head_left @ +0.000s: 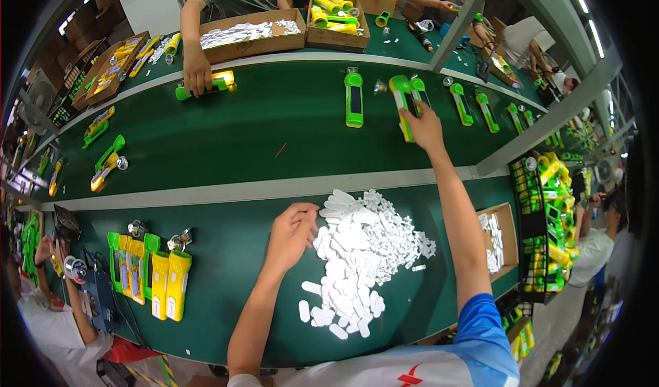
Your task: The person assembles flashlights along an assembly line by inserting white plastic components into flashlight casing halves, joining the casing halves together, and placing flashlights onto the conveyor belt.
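1. Flashlight (399,86), green and yellow with a dark panel, gripped in the right hand (423,123) over the green belt (302,119).
2. Left hand (292,235) half-curled beside white pieces (357,250); cannot tell whether it holds any.
3. Belt stretches left; metal rail (274,187) edges the near surface (220,256).
4. Yellow casings (178,277) carry pale labels, too small to read.

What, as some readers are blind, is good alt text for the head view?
A person's right hand holds a green and yellow flashlight at a conveyor belt. Their left hand is beside a heap of white pieces on the workbench; opposite, a co-worker's hand is on a lit flashlight.
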A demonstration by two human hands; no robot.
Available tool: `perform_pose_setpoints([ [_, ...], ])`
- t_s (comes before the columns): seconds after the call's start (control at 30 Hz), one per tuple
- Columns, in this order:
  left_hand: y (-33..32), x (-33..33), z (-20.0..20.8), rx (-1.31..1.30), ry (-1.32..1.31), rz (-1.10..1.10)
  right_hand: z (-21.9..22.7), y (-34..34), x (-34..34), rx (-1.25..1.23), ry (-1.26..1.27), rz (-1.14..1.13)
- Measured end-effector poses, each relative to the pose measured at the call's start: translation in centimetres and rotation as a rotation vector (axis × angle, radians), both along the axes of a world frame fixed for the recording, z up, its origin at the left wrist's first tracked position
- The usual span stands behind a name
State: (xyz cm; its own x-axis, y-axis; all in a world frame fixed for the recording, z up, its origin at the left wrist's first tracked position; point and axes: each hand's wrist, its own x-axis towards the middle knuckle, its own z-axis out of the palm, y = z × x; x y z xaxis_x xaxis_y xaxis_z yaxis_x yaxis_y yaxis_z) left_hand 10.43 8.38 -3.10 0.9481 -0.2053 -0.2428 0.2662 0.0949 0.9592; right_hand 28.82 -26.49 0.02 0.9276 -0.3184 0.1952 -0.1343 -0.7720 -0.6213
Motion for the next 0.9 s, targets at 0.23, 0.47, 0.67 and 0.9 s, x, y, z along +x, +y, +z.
perform_pose_setpoints([
  [0.23, 1.1, 1.2, -3.6, 0.141, -0.078, 0.161, -6.0, -1.7, 6.7, -0.258, -0.107, -0.149],
  [0.47, 0.8, 1.6, -3.3, 0.179, -0.131, 0.179, -8.2, -2.8, 7.9, -0.335, -0.097, -0.184],
  [0.67, 0.8, 1.2, -3.5, 0.250, -0.196, 0.243, -7.6, -2.1, 5.8, -0.327, -0.027, -0.173],
  [0.9, 1.0, 0.8, -4.2, 0.334, -0.280, 0.246, -6.7, -3.0, 6.6, -0.124, 0.240, -0.155],
])
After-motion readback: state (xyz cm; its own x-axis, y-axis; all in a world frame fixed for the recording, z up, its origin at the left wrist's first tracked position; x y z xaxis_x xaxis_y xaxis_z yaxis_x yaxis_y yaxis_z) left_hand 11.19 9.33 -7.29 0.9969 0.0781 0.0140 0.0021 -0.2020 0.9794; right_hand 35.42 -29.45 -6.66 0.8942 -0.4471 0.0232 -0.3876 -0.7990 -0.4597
